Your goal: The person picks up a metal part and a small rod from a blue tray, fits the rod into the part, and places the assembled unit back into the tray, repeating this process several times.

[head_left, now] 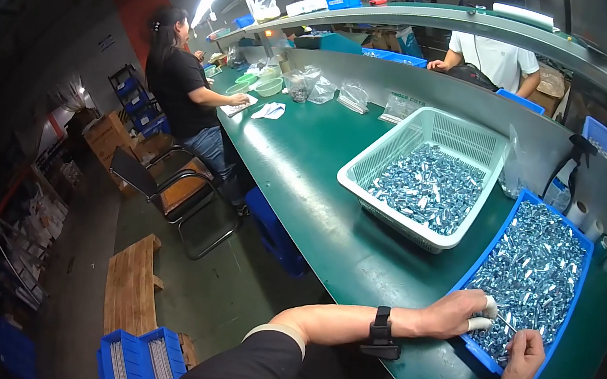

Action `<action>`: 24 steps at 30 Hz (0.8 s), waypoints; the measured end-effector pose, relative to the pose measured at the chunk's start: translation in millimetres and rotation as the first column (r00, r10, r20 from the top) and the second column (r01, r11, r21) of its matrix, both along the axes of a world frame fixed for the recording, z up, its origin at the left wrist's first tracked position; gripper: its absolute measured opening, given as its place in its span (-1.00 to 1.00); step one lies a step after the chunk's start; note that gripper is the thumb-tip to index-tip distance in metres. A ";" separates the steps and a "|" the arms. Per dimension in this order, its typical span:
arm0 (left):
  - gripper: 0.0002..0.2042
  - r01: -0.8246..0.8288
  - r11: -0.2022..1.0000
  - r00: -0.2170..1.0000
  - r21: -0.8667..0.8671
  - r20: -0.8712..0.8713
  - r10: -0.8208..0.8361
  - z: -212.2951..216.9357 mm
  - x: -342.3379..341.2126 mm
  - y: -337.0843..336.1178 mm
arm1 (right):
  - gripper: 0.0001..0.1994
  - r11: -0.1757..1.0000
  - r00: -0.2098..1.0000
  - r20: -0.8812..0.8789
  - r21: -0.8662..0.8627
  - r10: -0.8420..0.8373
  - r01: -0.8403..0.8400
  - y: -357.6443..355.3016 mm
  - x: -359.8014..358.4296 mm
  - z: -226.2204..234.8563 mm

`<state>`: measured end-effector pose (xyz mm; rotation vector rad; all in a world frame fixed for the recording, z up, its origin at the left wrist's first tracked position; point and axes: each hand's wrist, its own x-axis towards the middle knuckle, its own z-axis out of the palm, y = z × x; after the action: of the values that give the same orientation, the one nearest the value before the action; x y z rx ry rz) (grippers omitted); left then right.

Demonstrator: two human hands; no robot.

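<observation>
My left hand (pixel 461 311) rests on the near rim of a blue tray (pixel 496 242) filled with several small shiny metal parts. White finger cots cover its fingertips, which pinch a thin metal part (pixel 505 321). My right hand (pixel 524 359) hovers over the tray's near corner, fingers curled beside that same part; whether it grips anything is unclear. A black band sits on my left wrist (pixel 379 330).
A white mesh basket (pixel 393 152) of similar metal parts stands on the green bench beyond the tray. Plastic bags lie further back. A person in black sits at the bench's far left; another in white stands behind the shelf. Blue crates sit on the floor.
</observation>
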<state>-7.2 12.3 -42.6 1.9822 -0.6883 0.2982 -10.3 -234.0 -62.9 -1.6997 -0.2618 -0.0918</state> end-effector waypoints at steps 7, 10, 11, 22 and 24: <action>-0.82 -0.017 0.996 0.999 -0.089 -0.041 0.014 -6.9 -0.2 0.5 | -0.80 0.998 1.000 -0.019 -0.059 0.023 -0.024 -0.4 -3.4 4.0; -0.82 -0.007 0.999 0.998 -0.051 -0.061 0.004 -7.7 -0.4 1.2 | -0.81 0.999 0.998 -0.056 -0.043 0.025 -0.027 0.1 -4.0 6.2; -0.82 -0.007 0.998 0.998 -0.055 -0.068 0.003 -7.7 0.0 1.3 | -0.82 0.999 0.997 -0.070 -0.026 0.024 -0.026 0.3 -4.1 6.2; -0.82 0.107 0.994 0.992 0.021 0.070 -0.108 -4.9 -5.5 1.3 | -0.77 0.982 0.991 0.124 -0.188 0.057 -0.033 9.9 -12.1 17.5; -0.82 0.113 0.994 0.992 -0.004 0.053 -0.112 -5.1 -5.2 1.1 | -0.75 0.979 0.990 0.130 -0.201 0.050 -0.023 8.9 -12.2 16.2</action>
<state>-12.3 13.3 -47.6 1.9261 -0.8286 0.2853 -22.6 -225.1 -46.8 -1.8893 -0.4147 -0.1575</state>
